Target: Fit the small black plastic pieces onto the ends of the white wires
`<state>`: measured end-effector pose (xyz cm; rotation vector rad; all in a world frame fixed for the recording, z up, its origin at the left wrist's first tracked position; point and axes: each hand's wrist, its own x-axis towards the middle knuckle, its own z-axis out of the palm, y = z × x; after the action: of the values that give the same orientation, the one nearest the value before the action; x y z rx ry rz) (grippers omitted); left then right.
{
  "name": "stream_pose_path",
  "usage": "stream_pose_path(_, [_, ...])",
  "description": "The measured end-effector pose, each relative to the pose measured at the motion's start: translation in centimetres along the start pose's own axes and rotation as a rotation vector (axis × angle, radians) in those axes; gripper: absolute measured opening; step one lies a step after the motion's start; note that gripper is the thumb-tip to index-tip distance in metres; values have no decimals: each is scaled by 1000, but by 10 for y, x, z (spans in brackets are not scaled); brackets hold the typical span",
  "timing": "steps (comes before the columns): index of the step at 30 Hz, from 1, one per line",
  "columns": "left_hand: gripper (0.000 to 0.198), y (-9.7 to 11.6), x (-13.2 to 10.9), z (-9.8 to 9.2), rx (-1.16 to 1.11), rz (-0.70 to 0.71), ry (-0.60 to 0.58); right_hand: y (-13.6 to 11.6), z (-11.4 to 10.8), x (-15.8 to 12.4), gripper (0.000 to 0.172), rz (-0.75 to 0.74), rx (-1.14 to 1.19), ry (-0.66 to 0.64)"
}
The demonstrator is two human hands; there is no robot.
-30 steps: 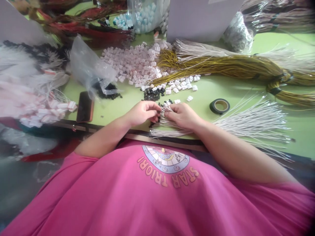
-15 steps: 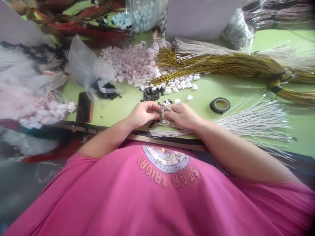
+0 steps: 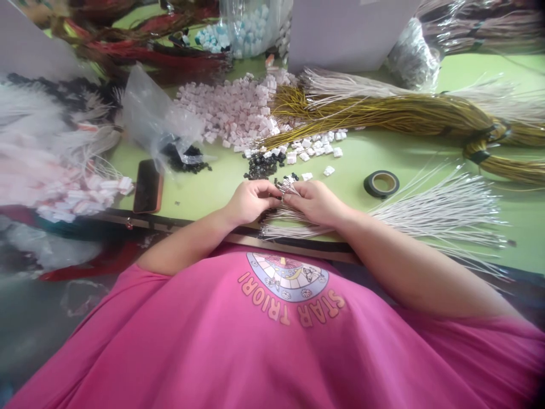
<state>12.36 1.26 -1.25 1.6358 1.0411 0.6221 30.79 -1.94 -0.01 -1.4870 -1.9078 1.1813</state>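
Note:
My left hand (image 3: 249, 200) and my right hand (image 3: 313, 200) meet at the near edge of the green table (image 3: 383, 156), fingertips pinched together. My right hand grips the ends of a bundle of thin white wires (image 3: 430, 210) that fans out to the right. My left hand pinches something small against those wire ends; I cannot make it out. A small heap of black connectors (image 3: 264, 165) lies just beyond my hands, with loose white connectors (image 3: 317, 146) beside it.
A big pile of white connectors (image 3: 232, 111) sits farther back. Yellow wire bundles (image 3: 404, 113) run across to the right. A tape roll (image 3: 381, 183) lies right of my hands. A phone (image 3: 147, 193) and a plastic bag (image 3: 155, 122) lie to the left, beside finished white wires (image 3: 51, 165).
My left fingers have curled tighter onto the wire ends. Both hands stay in nearly the same place.

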Motion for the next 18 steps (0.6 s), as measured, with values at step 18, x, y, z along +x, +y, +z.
stream_pose_path(18, [12, 2, 0, 2, 181, 56, 42, 3, 4, 1, 23, -11, -116, 75])
